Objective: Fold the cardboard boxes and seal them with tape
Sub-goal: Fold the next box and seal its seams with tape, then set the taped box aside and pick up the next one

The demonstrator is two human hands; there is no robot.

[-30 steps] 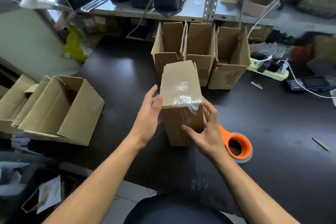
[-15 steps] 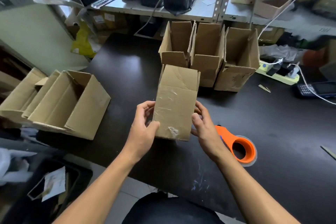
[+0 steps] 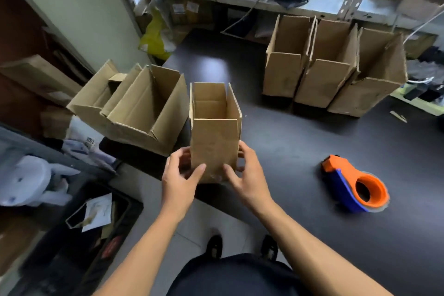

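A small cardboard box [image 3: 213, 142] stands upright near the table's front left edge, its top open and flaps raised. My left hand [image 3: 179, 179] grips its lower left side, thumb on the front face. My right hand [image 3: 247, 176] grips the lower right side in the same way. An orange and blue tape dispenser [image 3: 355, 185] lies on the dark table [image 3: 300, 151] to the right, apart from both hands.
Two larger open boxes [image 3: 134, 108] lie tilted at the table's left edge, right beside the held box. Three open boxes [image 3: 334, 67] stand in a row at the back. A shelf rack rises behind. A bin with papers [image 3: 93, 211] sits on the floor left.
The box has been turned over from taped bottom up to open top up, and carried left toward the tilted boxes. Both hands shifted down to its lower sides.
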